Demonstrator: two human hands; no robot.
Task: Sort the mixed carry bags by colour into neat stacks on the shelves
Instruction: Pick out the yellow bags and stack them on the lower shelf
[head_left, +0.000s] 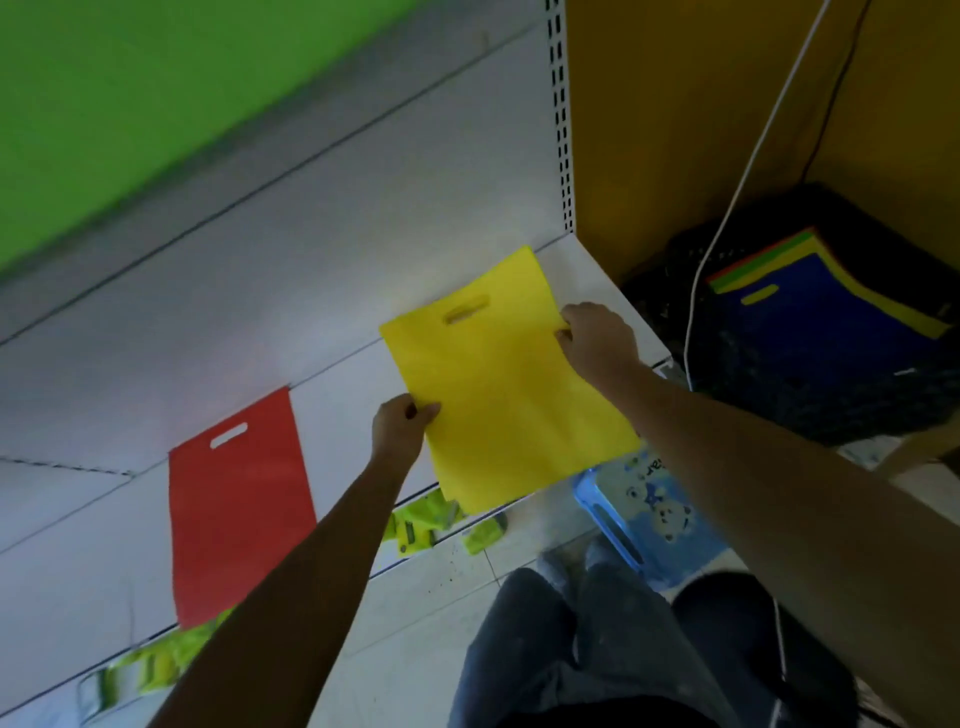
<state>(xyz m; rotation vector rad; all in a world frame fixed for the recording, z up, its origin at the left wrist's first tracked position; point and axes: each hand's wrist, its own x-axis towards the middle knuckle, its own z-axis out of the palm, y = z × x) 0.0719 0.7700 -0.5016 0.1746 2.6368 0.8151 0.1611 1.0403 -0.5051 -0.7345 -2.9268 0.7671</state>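
The left hand (400, 428) pinches the near-left edge of a yellow bag (506, 387), and the right hand (597, 340) pinches its right edge. The bag lies flat on the white shelf (343, 395), its near end overhanging the front edge. A red bag (239, 504) lies on the same shelf to the left, well apart, and a mixed stack of bags (826, 312) sits in a black crate (779, 384) further right.

A green wall (104, 104) is filling the upper left of the frame. A white slotted upright (561, 114) is running down the top centre, meeting an orange-brown panel (675, 104) at the upper right. Pale floor tiles (431, 597) are showing at the lower centre, with a blue stool (649, 519) standing on them.
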